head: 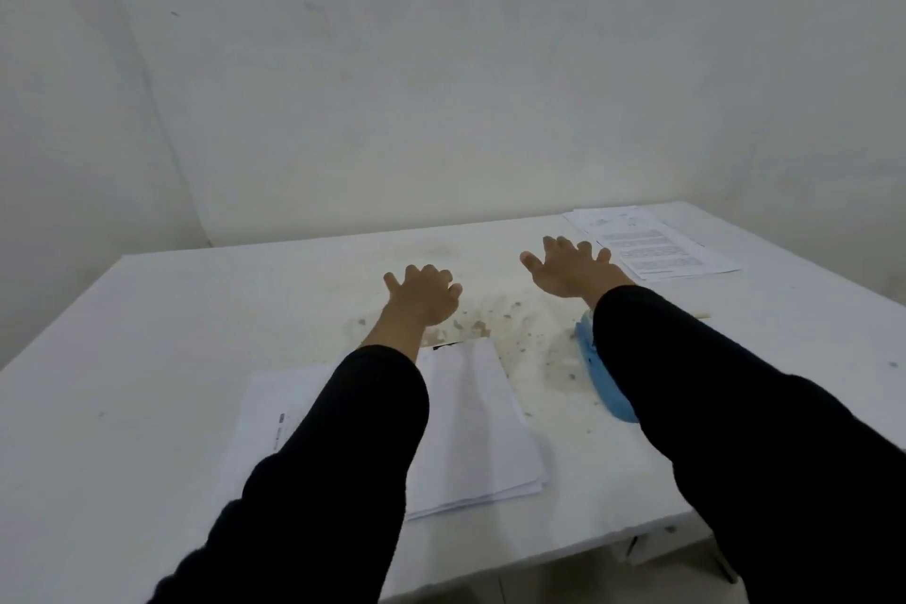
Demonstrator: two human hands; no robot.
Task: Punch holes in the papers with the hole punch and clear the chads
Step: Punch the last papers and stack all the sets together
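A stack of white papers (465, 427) lies near the table's front edge, partly under my left sleeve. A blue hole punch (600, 380) sits to its right, mostly hidden by my right sleeve. Both arms stretch out over the table. My left hand (424, 297) hovers palm down beyond the stack, fingers spread and holding nothing. My right hand (571, 267) is also palm down with spread fingers, empty, just left of a second pile of printed papers (652, 240) at the far right. Small chads (495, 314) and stains dot the table between my hands.
The white table (171, 358) stands against a pale wall, with a corner of the room at the left. A small pale stick-like object (701, 314) lies right of my right sleeve. The floor shows beyond the table's front right edge.
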